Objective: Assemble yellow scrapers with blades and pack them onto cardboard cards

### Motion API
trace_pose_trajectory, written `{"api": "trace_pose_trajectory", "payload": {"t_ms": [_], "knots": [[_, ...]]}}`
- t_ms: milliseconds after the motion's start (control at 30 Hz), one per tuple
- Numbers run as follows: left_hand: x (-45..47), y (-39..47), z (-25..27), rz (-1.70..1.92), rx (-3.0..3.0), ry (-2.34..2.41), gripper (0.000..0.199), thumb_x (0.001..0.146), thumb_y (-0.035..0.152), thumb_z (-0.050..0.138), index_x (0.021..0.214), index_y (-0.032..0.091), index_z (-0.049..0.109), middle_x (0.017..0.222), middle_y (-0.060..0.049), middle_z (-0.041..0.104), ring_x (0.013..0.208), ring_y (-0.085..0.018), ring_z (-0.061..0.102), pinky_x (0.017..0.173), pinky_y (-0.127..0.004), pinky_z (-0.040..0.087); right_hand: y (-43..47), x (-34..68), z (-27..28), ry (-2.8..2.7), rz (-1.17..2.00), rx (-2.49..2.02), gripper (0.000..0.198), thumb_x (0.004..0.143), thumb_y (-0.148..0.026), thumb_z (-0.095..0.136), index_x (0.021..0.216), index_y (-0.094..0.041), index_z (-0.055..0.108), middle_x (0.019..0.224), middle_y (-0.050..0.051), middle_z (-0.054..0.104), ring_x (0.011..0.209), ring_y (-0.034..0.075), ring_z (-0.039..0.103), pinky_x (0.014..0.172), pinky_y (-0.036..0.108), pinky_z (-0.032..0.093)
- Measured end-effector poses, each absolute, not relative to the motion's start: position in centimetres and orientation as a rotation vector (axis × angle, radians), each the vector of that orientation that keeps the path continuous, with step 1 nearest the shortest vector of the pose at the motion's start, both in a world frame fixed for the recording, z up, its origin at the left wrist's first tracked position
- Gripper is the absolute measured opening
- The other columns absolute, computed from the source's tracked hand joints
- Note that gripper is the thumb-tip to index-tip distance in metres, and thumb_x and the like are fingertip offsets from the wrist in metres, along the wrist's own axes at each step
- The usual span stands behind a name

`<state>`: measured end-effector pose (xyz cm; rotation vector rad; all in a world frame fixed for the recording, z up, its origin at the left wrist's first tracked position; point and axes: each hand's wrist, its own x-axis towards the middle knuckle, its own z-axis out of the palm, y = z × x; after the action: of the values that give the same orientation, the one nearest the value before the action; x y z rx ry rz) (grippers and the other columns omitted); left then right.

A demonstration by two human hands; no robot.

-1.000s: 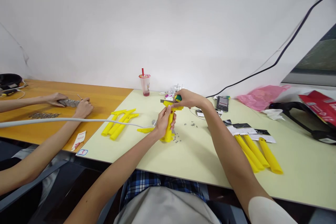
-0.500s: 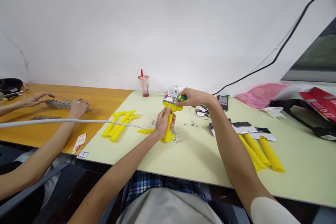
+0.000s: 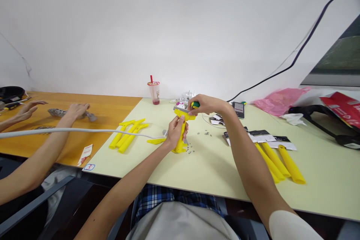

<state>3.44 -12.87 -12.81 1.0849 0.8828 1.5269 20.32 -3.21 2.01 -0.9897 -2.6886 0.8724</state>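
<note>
1. Change since the earlier frame: the head of the yellow tool [image 3: 179, 146] has tipped so that more of its face shows. At the neighbouring table, the co-worker's right hand [image 3: 78, 110] has shifted leftward along the grey stack [image 3: 57, 112].
2. Location: the yellow tool stands roughly upright over the pale table [image 3: 213, 176], its grey strip [image 3: 180, 109] uppermost. Whether its lower end touches the surface cannot be told.
3. Left grip: the left hand [image 3: 174, 131] is wrapped around the stem, thumb toward the head.
4. Right grip: the right hand [image 3: 206, 104] is closed around a green-and-yellow handle [image 3: 195, 104] beside the head, fingertips at its edge. The handle's working end is hidden.
5. Step in hand (judged): working the handle against the head while the left hand braces the stem.
6. Next move (judged): calls for a steady stem, a handle aligned with the head, and clearance from the loose metal pieces [image 3: 189, 150] beside the base.
</note>
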Motion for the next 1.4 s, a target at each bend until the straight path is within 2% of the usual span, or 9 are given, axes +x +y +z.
{"api": "trace_pose_trajectory", "payload": {"t_ms": [200, 400, 533, 700, 967, 1400], "knots": [[3.54, -12.96, -12.88, 1.527, 1.084, 0.869, 0.055, 0.090, 0.073, 0.076, 0.093, 0.024, 0.050, 0.075, 0.004, 0.063, 0.042, -0.006, 0.047, 0.036, -0.021, 0.038, -3.04, 20.54, 2.10, -2.721, 0.892, -0.976, 0.023, 0.084, -0.041, 0.086, 0.093, -0.022, 0.076, 0.081, 0.004, 0.075, 0.065, 0.014, 0.060, 0.048, 0.024, 0.035], [3.56, -13.03, -12.74, 1.524, 1.093, 0.871, 0.056, 0.090, 0.073, 0.076, 0.093, 0.023, 0.051, 0.077, 0.003, 0.064, 0.042, -0.006, 0.048, 0.036, -0.021, 0.038, -2.93, 20.89, 2.21, -2.710, 0.897, -1.030, 0.027, 0.081, -0.038, 0.090, 0.102, -0.024, 0.080, 0.076, 0.002, 0.074, 0.061, 0.014, 0.059, 0.047, 0.025, 0.035], [3.48, -12.98, -12.60, 1.535, 1.080, 0.860, 0.056, 0.090, 0.073, 0.077, 0.095, 0.023, 0.052, 0.075, 0.004, 0.063, 0.042, -0.006, 0.047, 0.036, -0.021, 0.037, -3.41, 20.66, 2.34, -2.666, 0.844, -1.001, 0.023, 0.087, -0.041, 0.088, 0.100, -0.023, 0.081, 0.078, 0.004, 0.074, 0.067, 0.016, 0.065, 0.049, 0.025, 0.036], [3.40, -12.98, -12.58, 1.538, 1.076, 0.855, 0.056, 0.090, 0.072, 0.077, 0.093, 0.023, 0.052, 0.074, 0.004, 0.063, 0.042, -0.006, 0.047, 0.036, -0.021, 0.037, -3.26, 20.27, 2.18, -2.691, 0.772, -0.887, 0.013, 0.091, -0.032, 0.080, 0.096, -0.020, 0.079, 0.079, 0.004, 0.074, 0.064, 0.015, 0.065, 0.056, 0.026, 0.041], [3.32, -12.73, -12.92, 1.536, 1.079, 0.848, 0.053, 0.092, 0.070, 0.076, 0.093, 0.023, 0.051, 0.075, 0.004, 0.063, 0.041, -0.006, 0.048, 0.035, -0.020, 0.037, -2.78, 20.28, 1.81, -2.708, 0.754, -0.871, 0.011, 0.090, -0.029, 0.077, 0.097, -0.021, 0.078, 0.084, 0.003, 0.075, 0.063, 0.014, 0.064, 0.060, 0.028, 0.043], [3.20, -12.69, -12.74, 1.553, 1.082, 0.845, 0.052, 0.091, 0.068, 0.079, 0.095, 0.023, 0.052, 0.077, 0.005, 0.063, 0.042, -0.006, 0.047, 0.034, -0.020, 0.037, -3.04, 20.07, 2.15, -2.751, 0.688, -0.848, 0.019, 0.091, -0.034, 0.072, 0.104, -0.022, 0.079, 0.096, 0.005, 0.075, 0.067, 0.015, 0.060, 0.063, 0.031, 0.042]]}}
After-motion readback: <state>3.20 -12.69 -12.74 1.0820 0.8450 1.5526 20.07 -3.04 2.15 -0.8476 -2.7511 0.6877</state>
